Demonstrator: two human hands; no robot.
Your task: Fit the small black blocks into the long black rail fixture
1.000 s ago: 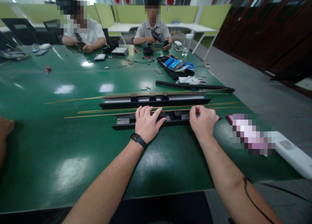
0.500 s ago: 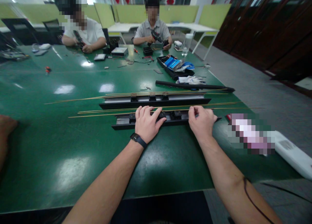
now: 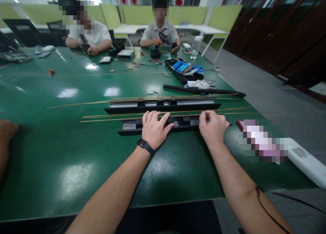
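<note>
A long black channel (image 3: 131, 132) with a grey metal inside lies across the green table. My left hand (image 3: 156, 129) rests over it with fingers spread, covering part of its small black blocks (image 3: 185, 120). Over the channel's right part, my right hand (image 3: 213, 127) pinches a thin brass rod (image 3: 102, 120). That rod runs along the channel and passes under or behind my left fingers. Just beyond lie more thin rods (image 3: 109, 115). Farther back sits a second black channel (image 3: 163, 109) with similar blocks and several rods along its far side.
Behind the channels are a black tube (image 3: 203, 90), white gloves (image 3: 200, 84) and a black tray (image 3: 178, 75) of blue items. A white device (image 3: 305, 161) lies to the right. Two people sit opposite with power tools (image 3: 164, 38). Another person's hand (image 3: 8, 129) shows at the left edge.
The pinched brass rod has slid to the right with my right hand, its left end now nearer the channel. My left hand stays in place over the channel.
</note>
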